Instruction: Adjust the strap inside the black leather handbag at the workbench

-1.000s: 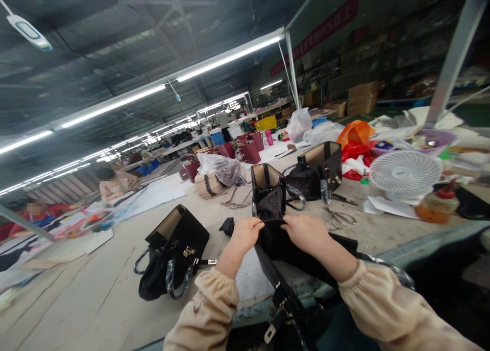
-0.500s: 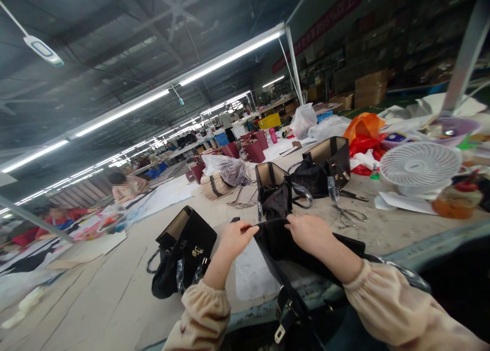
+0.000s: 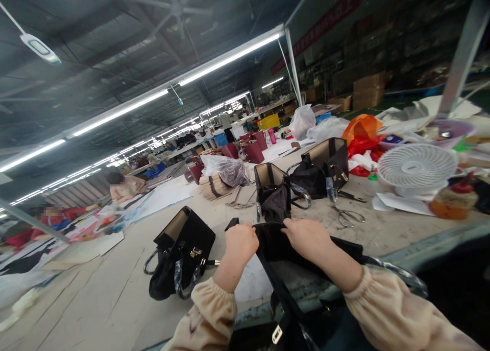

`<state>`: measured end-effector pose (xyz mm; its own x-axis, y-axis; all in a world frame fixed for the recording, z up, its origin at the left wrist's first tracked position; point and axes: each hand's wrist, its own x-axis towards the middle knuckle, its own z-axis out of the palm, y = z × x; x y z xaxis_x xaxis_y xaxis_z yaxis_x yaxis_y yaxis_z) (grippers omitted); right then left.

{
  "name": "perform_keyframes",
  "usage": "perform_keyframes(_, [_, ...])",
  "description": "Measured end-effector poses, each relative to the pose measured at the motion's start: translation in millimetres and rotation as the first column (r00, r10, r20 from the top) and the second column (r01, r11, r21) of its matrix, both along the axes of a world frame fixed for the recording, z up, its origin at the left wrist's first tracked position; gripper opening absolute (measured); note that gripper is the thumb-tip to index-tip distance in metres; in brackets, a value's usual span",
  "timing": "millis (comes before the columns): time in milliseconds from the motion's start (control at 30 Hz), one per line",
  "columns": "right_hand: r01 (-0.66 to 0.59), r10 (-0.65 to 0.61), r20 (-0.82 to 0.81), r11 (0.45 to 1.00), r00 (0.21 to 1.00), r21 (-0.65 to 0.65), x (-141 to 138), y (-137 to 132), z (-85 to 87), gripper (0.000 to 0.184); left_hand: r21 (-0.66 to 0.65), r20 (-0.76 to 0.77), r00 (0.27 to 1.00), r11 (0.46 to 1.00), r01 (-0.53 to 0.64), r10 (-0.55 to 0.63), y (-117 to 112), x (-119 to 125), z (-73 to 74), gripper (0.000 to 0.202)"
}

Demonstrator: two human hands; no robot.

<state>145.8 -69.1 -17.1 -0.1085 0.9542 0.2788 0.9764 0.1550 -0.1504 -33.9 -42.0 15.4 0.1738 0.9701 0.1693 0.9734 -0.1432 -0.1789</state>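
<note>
A black handbag (image 3: 285, 269) lies over the near table edge, its strap and metal buckle hanging down toward me. My left hand (image 3: 240, 242) is closed on the bag's upper left edge. My right hand (image 3: 306, 237) grips the same top edge a little to the right, fingers curled over the dark material. Both sleeves are beige. A white sheet (image 3: 252, 277) lies under the bag.
Three more black handbags stand on the wooden table: one at left (image 3: 179, 251), one in the middle (image 3: 272, 190), one further right (image 3: 323, 167). Scissors (image 3: 346, 217), a white fan (image 3: 416, 168), an orange jar (image 3: 451, 200) and plastic bags lie right. Other people sit at far left.
My left hand has closed into a fist on the bag's edge and shifted slightly right. The view has swung a little; the bag stays at the table edge.
</note>
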Motion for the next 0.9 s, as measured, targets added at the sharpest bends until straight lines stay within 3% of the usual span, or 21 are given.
perform_keyframes(167, [-0.036,0.038,-0.029,0.997,0.999,0.075,-7,3,5.8,0.023,0.011,0.050,0.999,1.000,-0.015,0.015,-2,0,-4.9,0.034])
perform_keyframes(400, [-0.091,0.090,0.019,0.993,0.996,0.078,-26,17,10.5,0.026,0.004,0.097,0.995,1.000,-0.028,0.027,-2,-2,-4.2,0.032])
perform_keyframes(667, [0.028,-0.026,-0.026,0.996,0.999,0.079,-43,32,6.9,0.027,0.060,0.155,0.987,0.996,-0.061,0.051,-2,-2,-7.7,0.031])
perform_keyframes(900, [0.026,-0.025,-0.017,0.999,1.000,0.042,-48,47,8.8,0.023,0.083,0.213,0.972,0.989,-0.118,0.098,1,-1,-10.8,0.031])
